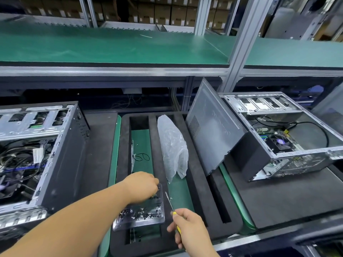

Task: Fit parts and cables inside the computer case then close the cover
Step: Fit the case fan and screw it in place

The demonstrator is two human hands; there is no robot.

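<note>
left hand (143,186) reaches into the screw tray (141,214) at the foam tray's (200,184) near edge, fingertips hidden; right hand (187,225) grips the screwdriver (171,204). open case (282,136) sits right. pick one screw cleanly, advised.

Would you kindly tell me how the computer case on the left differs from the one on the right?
The left grey metal computer case is crowded with dark cables; the right grey metal computer case shows one black cable and a fan. A dark side panel leans against the right case; none shows at the left one. Both lie open-side up on black foam pads.
</note>
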